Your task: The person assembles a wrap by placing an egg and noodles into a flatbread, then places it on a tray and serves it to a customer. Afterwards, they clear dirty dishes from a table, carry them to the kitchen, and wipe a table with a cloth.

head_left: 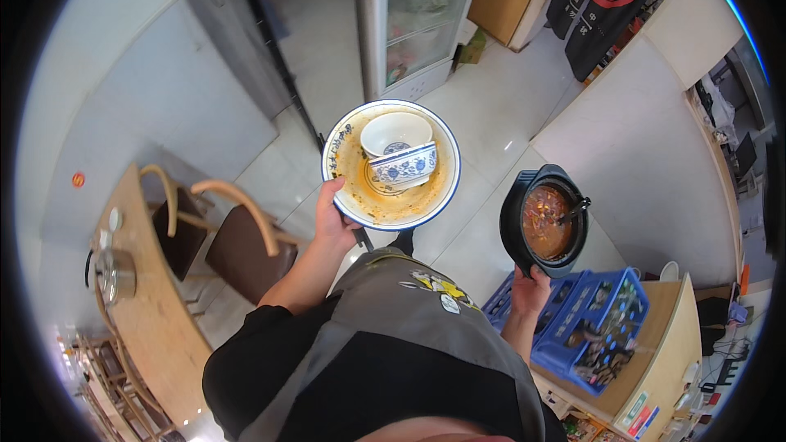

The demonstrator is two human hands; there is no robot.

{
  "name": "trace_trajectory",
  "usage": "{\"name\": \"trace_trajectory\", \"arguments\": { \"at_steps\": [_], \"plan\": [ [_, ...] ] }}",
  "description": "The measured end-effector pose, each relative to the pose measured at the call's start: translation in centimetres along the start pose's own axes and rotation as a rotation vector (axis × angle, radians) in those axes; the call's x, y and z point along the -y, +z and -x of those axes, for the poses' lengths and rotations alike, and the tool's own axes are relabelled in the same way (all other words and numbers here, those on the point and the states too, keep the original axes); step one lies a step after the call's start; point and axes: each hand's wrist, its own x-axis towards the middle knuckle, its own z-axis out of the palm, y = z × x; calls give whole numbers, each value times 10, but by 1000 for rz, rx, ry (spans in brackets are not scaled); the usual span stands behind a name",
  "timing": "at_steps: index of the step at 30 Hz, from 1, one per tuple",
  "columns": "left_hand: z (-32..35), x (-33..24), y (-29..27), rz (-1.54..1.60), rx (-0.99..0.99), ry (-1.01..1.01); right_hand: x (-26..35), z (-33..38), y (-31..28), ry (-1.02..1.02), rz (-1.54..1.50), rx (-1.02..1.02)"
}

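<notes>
Hands both loaded, held out ahead of the grey apron [409,319] above a pale tiled floor [491,115]. Left hand [334,217] clamped on the near rim of a big blue-edged dish [385,200], thumb over the lip, other digits hidden beneath. Smeared inside with orange sauce; two small blue-and-white bowls [401,151] sitting in it, one tipped against the other. Right hand [530,286] curled under the near edge of a black pot [547,221], gripping it from below. Filled with red-brown broth, with a dark utensil [573,211] leaning at the far rim. Just beside that hand, blue crates [602,311] full of bottles on a wooden table [663,352]. Off left, another wooden table [155,311] with a metal kettle [115,274] and two curved-back chairs [237,229].
</notes>
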Motion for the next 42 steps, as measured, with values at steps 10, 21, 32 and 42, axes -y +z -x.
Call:
{"name": "trace_trajectory", "arguments": {
  "at_steps": [10,21,32,42],
  "plan": [
    [-259,-1,147,-96,-14,-31,-10,-259,53,-50,36,-219],
    [-584,29,333,-45,155,-130,-10,-663,84,24,71,-108],
    [-914,111,562,-181,502,-494,-12,-1066,99,-81,-109,-53],
    [-1129,276,777,-261,741,-1166,76,-1276,103,-322,-188,-98]
  ]
}}
